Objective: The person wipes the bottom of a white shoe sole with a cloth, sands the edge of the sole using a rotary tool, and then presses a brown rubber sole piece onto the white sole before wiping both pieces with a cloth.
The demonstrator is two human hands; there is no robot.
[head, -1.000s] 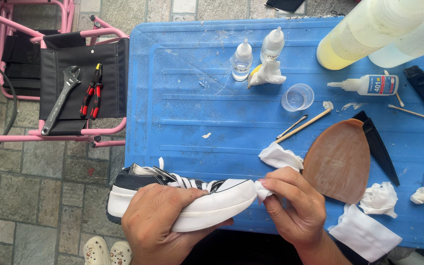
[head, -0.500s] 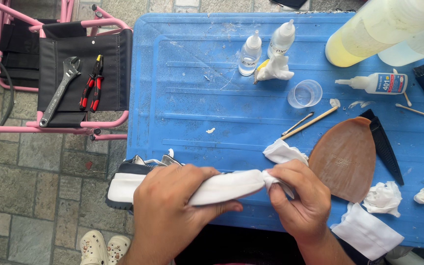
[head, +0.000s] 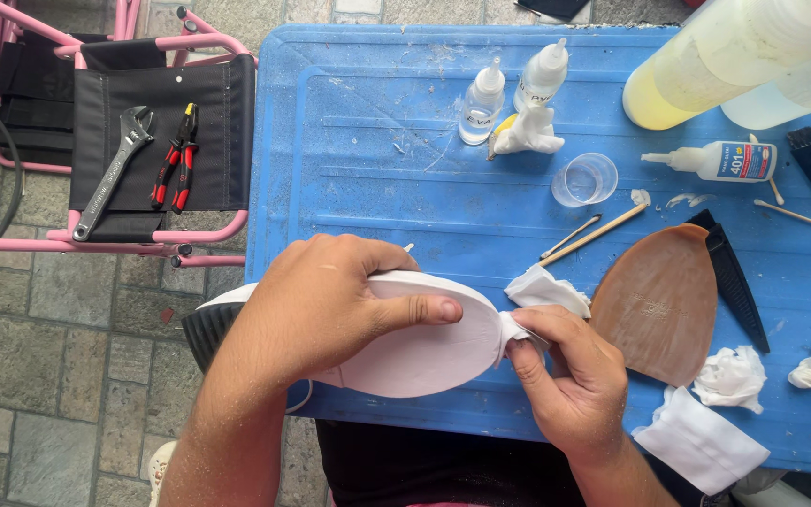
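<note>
My left hand (head: pixel 330 300) grips a sneaker (head: pixel 405 352) turned sole-up, its smooth white sole facing me and its black heel (head: pixel 206 329) sticking out to the left. My thumb lies across the sole. My right hand (head: pixel 570 376) pinches a small white cloth (head: pixel 542 291) against the toe end of the sole. Both hands hover over the front edge of a blue plastic table (head: pixel 377 188).
A brown sole-shaped piece (head: pixel 659 300) lies right of my hands, with black strips, crumpled white wipes (head: pixel 729 376), sticks, a clear cup (head: pixel 584 178), glue bottles (head: pixel 481 103) and large yellowish bottles (head: pixel 715 56). At left a pink folding stool (head: pixel 152 141) holds a wrench and red pliers.
The sneaker has rolled from its side to sole-up, hiding the striped upper. My left hand has shifted over the sole; my right hand still holds the cloth at the toe.
</note>
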